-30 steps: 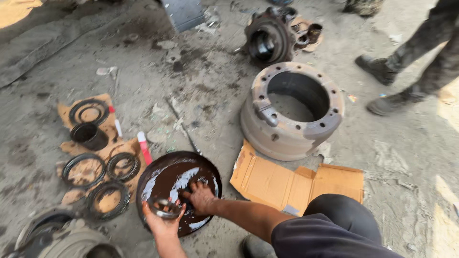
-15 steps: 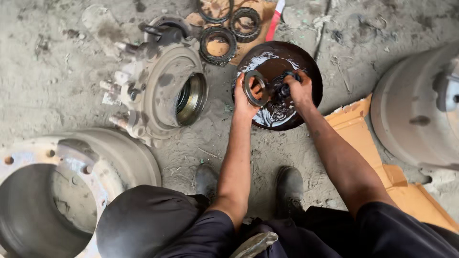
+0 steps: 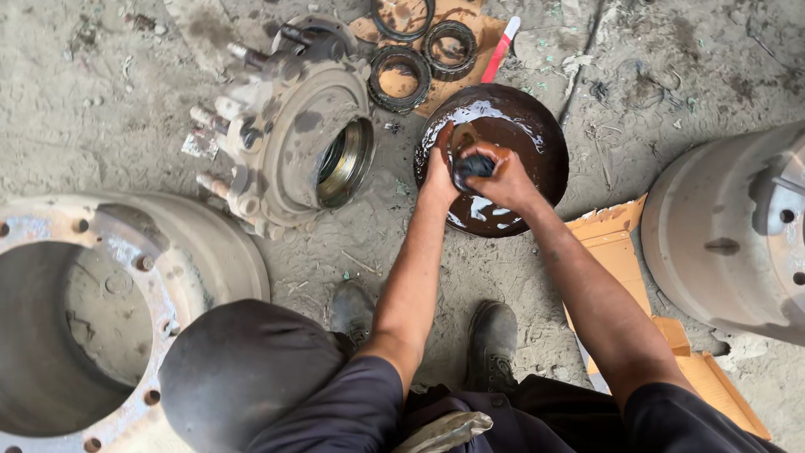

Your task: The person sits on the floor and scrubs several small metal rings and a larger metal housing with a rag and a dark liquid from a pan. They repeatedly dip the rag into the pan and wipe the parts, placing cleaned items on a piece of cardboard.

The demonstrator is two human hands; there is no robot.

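A round dark pan (image 3: 537,134) of brown oily liquid sits on the dirty concrete in front of me. Both my hands are over it. My left hand (image 3: 439,168) and my right hand (image 3: 503,180) close together around a dark, wet ring-shaped part (image 3: 474,165), a bearing by its look, held just above the liquid. A wheel hub (image 3: 285,134) with studs lies on its side just left of the pan.
Several bearing rings (image 3: 401,77) lie on cardboard beyond the pan, beside a red-and-white tool handle (image 3: 501,49). Large brake drums stand at the left (image 3: 101,277) and right (image 3: 729,235). Flattened cardboard (image 3: 620,243) lies at the right. My shoes (image 3: 490,344) are below.
The view tipped down from the floor ahead to my own lap. My hands have drawn together over the pan, and the ring once held open in them is now covered by both.
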